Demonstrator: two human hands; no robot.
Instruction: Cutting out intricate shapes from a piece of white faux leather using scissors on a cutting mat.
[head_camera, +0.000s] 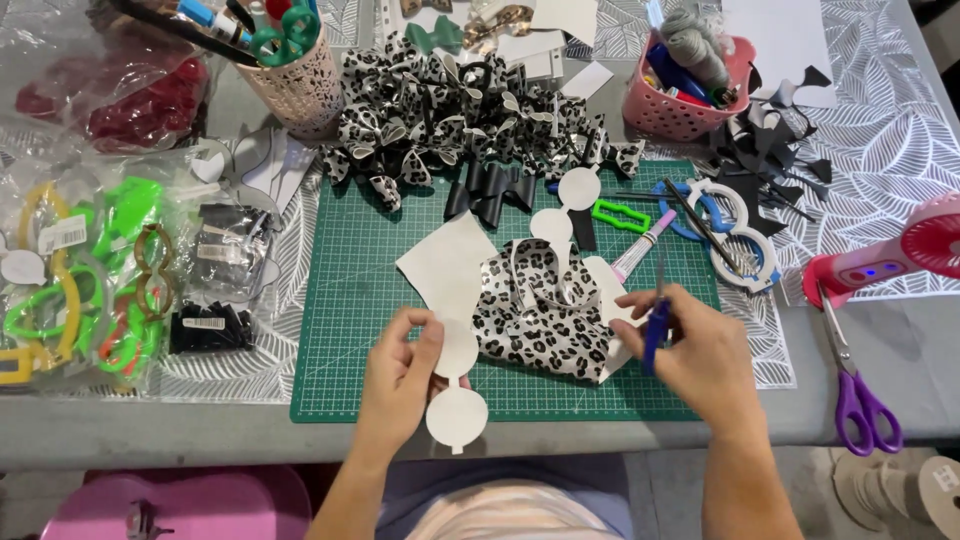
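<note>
We note the left hand (400, 368) low over the green cutting mat (350, 300), fingers curled nearly closed, thumb and forefinger pinching a white cut-out (456, 398) made of two round lobes joined by a narrow neck. The lower lobe hangs past the mat's near edge; the upper lobe sits between the fingertips.

The right hand (690, 350) is closed around blue-handled scissors (657, 322), blades pointing up and away from us. Whether the blades are parted we cannot tell. This hand sits at the right edge of the leopard-print fabric (545, 315), which lies in the middle of the mat, partly folded, with a white sheet (445, 262) tucked against its left side.

We record also, further back on the mat: a black bow (490, 190), a second white lobed cut-out (567, 205), a green plastic frame (620, 214). Behind these, a heap of leopard-print bows (450, 100). A pink basket (690, 90) stands at the back right, a pale perforated cup (295, 85) of pens at the back left. Purple-handled scissors (858, 385) lie on the table (930, 350) to the right, well apart from the right hand. Bags of coloured plastic frames (80, 290) sit at far left.
</note>
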